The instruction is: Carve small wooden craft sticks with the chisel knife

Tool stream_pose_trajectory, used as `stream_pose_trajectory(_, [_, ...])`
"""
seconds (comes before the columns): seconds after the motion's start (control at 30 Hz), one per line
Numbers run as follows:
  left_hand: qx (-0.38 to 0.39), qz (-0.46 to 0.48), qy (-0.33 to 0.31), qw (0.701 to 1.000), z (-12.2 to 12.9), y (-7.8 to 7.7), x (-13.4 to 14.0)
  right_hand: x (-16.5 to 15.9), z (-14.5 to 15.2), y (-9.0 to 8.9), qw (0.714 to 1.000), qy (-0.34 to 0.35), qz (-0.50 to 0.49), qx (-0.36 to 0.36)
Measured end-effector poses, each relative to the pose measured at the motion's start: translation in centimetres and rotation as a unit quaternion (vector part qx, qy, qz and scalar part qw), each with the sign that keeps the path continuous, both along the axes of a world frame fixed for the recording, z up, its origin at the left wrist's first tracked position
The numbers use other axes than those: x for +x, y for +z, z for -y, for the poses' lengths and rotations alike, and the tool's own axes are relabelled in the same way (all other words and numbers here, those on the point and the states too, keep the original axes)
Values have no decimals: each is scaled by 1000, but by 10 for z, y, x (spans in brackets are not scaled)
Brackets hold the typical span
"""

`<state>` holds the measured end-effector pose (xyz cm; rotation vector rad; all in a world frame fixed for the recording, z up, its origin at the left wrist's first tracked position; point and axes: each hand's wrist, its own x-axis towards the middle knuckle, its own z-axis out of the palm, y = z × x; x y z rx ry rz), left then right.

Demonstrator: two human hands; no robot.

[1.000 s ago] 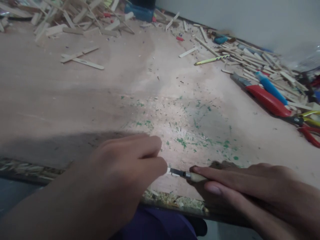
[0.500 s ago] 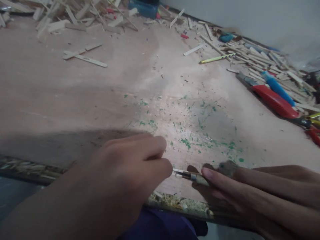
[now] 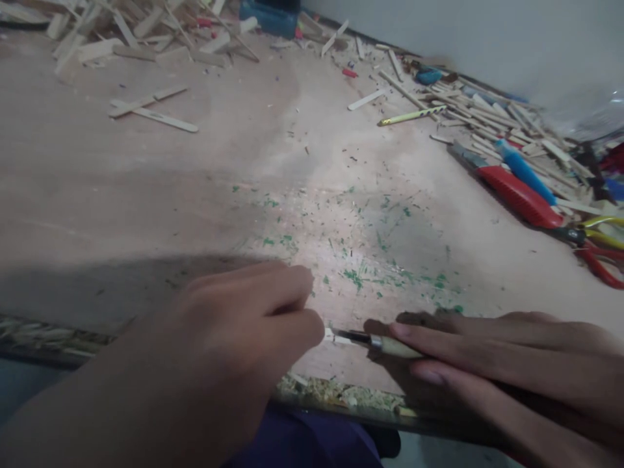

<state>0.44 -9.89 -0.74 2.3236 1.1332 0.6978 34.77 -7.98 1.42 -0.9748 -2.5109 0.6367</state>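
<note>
My left hand (image 3: 253, 325) is closed low over the board, thumb and forefinger pinched on the end of a small pale wooden strip (image 3: 347, 339). Most of that strip is covered by my fingers and the tool. My right hand (image 3: 468, 357) holds a wood carving tool (image 3: 397, 348) with a pale handle, a metal collar and a thin dark blade. Its blade points left and lies along the strip, its tip close to my left thumb. Whether the edge is cutting in I cannot tell.
Green shavings (image 3: 358, 279) lie scattered on the wooden board (image 3: 121, 195) beyond my hands. At right are a red-handled cutter (image 3: 521, 195), a blue tube (image 3: 526, 172), scissors (image 3: 607, 263) and piled sticks (image 3: 487, 117). More wood scraps (image 3: 131, 39) are heaped at the back left.
The carving tool's blade has shifted slightly against the strip, and my right thumb now stands lower, away from the handle. The whole view has slid a little to the left.
</note>
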Motion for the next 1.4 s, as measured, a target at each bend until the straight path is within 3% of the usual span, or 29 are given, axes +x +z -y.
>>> stream_pose_trajectory(0.13, [-4,-4,-9,1000,0,-1,0,-3,-2,1,998,30,-20,-56])
stream_pose_trajectory(0.4, [9,-11,-8,1000,0,1,-1,-5,6,6,999,43,22,-4])
stream_pose_trajectory(0.57, [4,9,-2,1000,0,2,0,-8,15,-1,1000,9,8,-4])
stream_pose_trajectory(0.9, [21,-11,-8,1000,-8,8,3,-16,-10,12,994,75,51,54])
stream_pose_trajectory(1.23, [2,11,3,1000,-2,3,1,-24,-20,18,997,3,19,-70])
stream_pose_trajectory(1.4, [1,-3,-6,1000,-4,6,2,-16,-13,11,998,45,38,-16])
